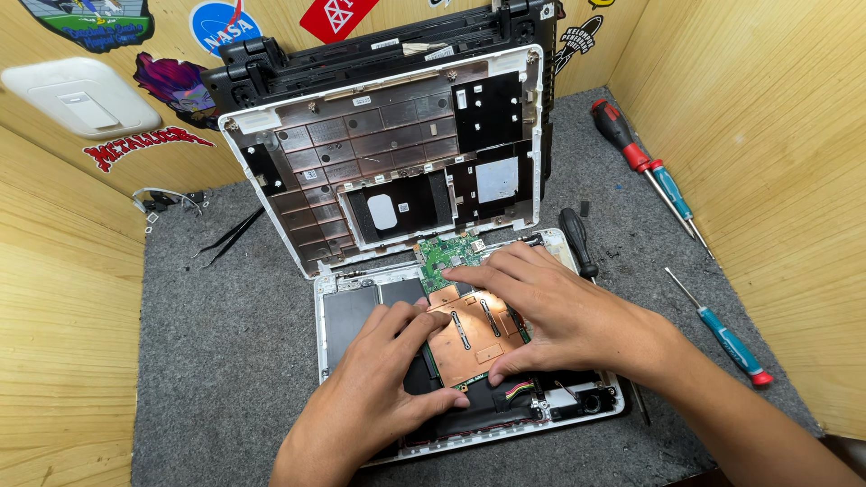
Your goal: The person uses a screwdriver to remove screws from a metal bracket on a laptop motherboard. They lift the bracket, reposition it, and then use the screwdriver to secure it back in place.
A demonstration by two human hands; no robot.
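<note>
An opened white laptop base (329,356) lies on the grey mat, with a green circuit board (439,253) and a copper heat plate (469,338) inside. My left hand (379,379) rests its fingers on the plate's left edge. My right hand (550,311) lies flat across the plate, fingertips on the board near its top and thumb at the plate's lower edge. The removed white cover (397,149), with its inner side showing, leans upright behind the base. Neither hand holds a tool.
A black-handled screwdriver (577,242) lies next to the base on its right. A red one (627,144) and two teal ones (678,203) (726,334) lie further right. Black tweezers (233,236) and small parts (162,200) sit at the left. Wooden walls (63,289) surround the mat.
</note>
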